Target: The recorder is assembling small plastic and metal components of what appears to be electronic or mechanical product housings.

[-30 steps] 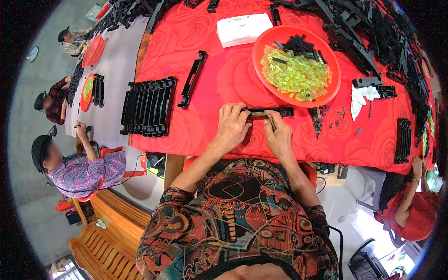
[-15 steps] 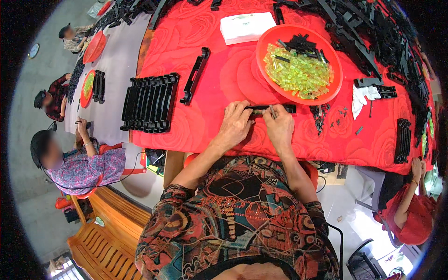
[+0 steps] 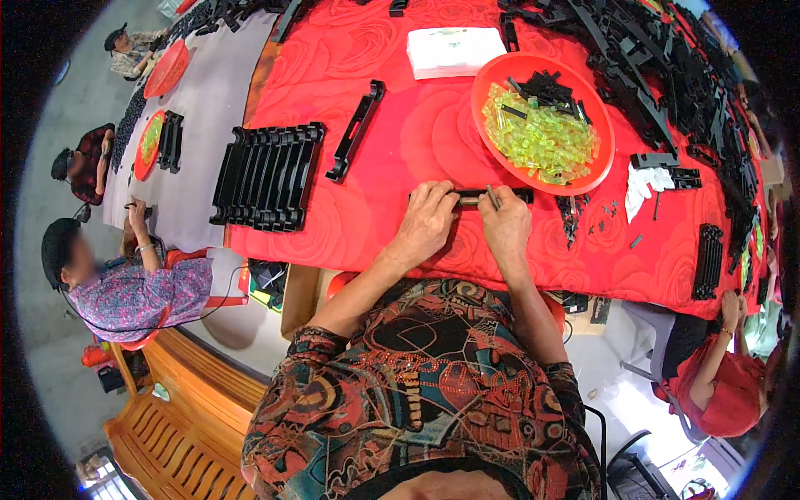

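In front of me a long black plastic bar (image 3: 522, 196) lies crosswise on the red cloth. My left hand (image 3: 428, 218) is closed round its left part, holding it down near the table's front edge. My right hand (image 3: 507, 221) pinches a thin greyish stick-like tool (image 3: 493, 197), its tip up against the bar; the exact kind cannot be made out. Just beyond the right hand stands a red round basin (image 3: 607, 137) with yellow-green clear plastic pieces (image 3: 537, 137) and small black strips (image 3: 546, 90) in it.
To the left lie a row of black bars (image 3: 267, 177) side by side and one single bar (image 3: 357, 131). A white box (image 3: 456, 52) is behind the basin. White gloves (image 3: 642, 190) and a big heap of black parts (image 3: 633, 58) occupy the right. Other people sit at both sides.
The view has shifted slightly. Both hands keep their hold on the bar and the tool, and the tool's tilt against the bar differs a little.
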Motion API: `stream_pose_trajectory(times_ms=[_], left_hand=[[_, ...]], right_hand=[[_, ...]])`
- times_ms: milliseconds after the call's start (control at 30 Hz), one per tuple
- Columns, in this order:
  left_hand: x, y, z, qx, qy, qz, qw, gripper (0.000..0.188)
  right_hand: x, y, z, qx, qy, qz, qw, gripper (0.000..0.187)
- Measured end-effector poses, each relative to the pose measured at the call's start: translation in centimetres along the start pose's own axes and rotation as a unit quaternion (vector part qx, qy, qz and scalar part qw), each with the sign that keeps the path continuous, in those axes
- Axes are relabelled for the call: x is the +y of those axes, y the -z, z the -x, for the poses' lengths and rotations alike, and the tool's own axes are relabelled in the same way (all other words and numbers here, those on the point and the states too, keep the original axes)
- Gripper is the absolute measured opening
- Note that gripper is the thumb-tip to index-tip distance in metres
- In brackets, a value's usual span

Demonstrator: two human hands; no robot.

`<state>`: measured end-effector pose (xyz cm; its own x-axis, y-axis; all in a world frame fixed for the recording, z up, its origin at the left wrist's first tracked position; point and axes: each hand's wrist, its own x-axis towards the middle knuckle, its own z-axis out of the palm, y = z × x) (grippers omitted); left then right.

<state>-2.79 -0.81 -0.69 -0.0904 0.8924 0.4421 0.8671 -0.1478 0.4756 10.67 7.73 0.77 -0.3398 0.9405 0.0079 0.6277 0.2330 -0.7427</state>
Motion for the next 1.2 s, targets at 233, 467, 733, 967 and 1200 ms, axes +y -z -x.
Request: stream_pose_trajectory(times_ms=[233, 467, 733, 967, 1200], left_hand=[[0.2, 0.0, 0.1, 0.004, -0.007, -0.014, 1.000, 0.033], [0.5, 0.0, 0.3, 0.001, -0.012, -0.045, 0.999, 0.032], [0.1, -0.2, 0.0, 0.009, -0.006, -0.056, 0.998, 0.029], [0.1, -0.2, 0.1, 0.006, -0.002, -0.056, 0.998, 0.028], [0.0, -0.3, -0.1, -0.004, -0.001, -0.068, 0.998, 0.026]], right_hand=[[-0.8, 0.0, 0.7, -0.004, 0.088, 0.146, 0.985, 0.016], [0.8, -1.1, 2.5, 0.029, 0.239, 0.231, 0.943, 0.028], [1.8, -1.0, 2.2, 0.065, 0.284, 0.206, 0.934, 0.041], [1.5, -0.5, 2.4, 0.013, 0.267, 0.199, 0.943, 0.031], [1.3, 0.0, 1.5, -0.046, 0.241, 0.174, 0.954, 0.019]])
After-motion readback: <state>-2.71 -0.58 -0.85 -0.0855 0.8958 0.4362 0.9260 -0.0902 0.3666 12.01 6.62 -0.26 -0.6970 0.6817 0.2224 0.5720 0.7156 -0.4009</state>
